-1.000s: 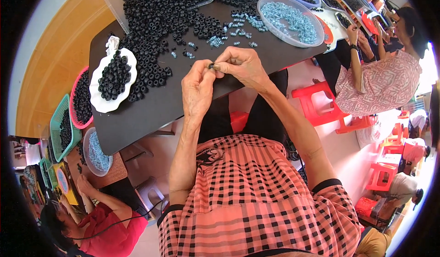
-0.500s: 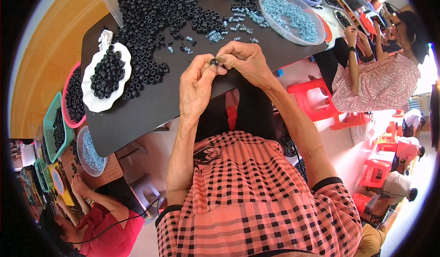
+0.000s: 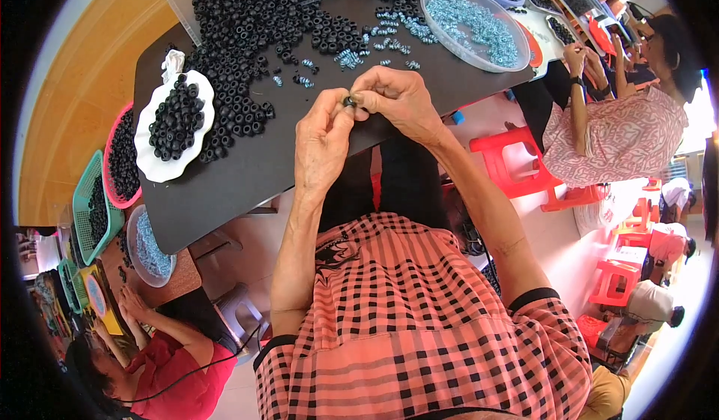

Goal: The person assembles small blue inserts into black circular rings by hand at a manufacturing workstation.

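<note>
My left hand (image 3: 323, 137) pinches a small black ring-shaped part (image 3: 348, 101) between thumb and fingertips. Against its right side, my right hand (image 3: 397, 102) has thumb and forefinger closed on the same part. Both hands hover over the near edge of the dark table (image 3: 225, 203). Whether a second tiny piece sits inside the ring is too small to tell. Just beyond my fingers lie a few loose light-blue coil-like pieces (image 3: 349, 58). A big heap of black ring-shaped parts (image 3: 255, 16) spreads from the far left.
A white scalloped dish (image 3: 153, 167) of black parts stands at the left. At the far right is a clear round tub (image 3: 490, 64) with light-blue pieces. Pink (image 3: 110, 184) and green baskets (image 3: 77, 210) sit beyond the left edge. Co-workers sit on both sides; a red stool (image 3: 503, 164) stands right.
Both hands stay joined at the black ring-shaped part, with only slight finger movement. The view has shifted very slightly.
</note>
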